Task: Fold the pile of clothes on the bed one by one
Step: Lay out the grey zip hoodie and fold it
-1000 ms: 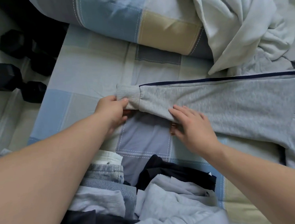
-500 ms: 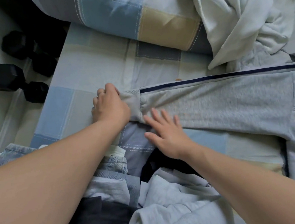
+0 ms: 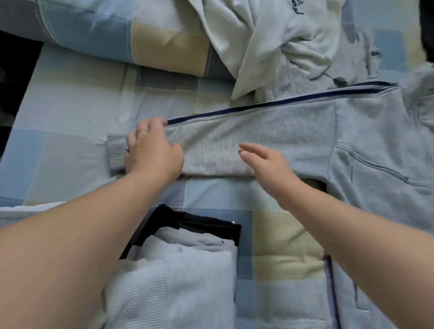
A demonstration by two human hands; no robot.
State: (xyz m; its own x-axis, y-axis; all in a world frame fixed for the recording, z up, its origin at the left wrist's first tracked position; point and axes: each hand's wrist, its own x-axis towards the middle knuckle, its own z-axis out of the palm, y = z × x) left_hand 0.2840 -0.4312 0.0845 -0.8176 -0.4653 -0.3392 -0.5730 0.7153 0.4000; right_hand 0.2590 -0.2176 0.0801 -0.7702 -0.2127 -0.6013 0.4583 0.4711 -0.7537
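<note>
a person smooths the sleeve (image 3: 247, 135) of a grey hoodie (image 3: 394, 164) laid across a checked bed (image 3: 61, 112), partway through folding a load of clothes. the sleeve lies stretched flat to the person's left, with a navy stripe (image 3: 284, 102) along its far edge and a ribbed cuff (image 3: 116, 153) at its end. the left hand (image 3: 151, 150), a ring (image 3: 142, 130) on one finger, lies palm down on the sleeve just beside the cuff, fingers spread and pressing, gripping nothing. the right hand (image 3: 262, 160) is released too, fingers straight over the sleeve's near edge; blur hides whether it touches the cloth. the hoodie's body spreads to the right, a pocket seam showing. beyond it a heap (image 3: 264, 29) of pale garments lies unfolded against a pillow (image 3: 120, 28), while a stack (image 3: 182, 285) of folded pieces sits at the near edge between the forearms. the step in hand looks to be flattening the sleeve before it is folded. the next move likely calls for a pinch at the cuff and a carry across the body to the right, with the other hand holding the shoulder so the fold falls square and the smoothed cloth does not bunch.
</note>
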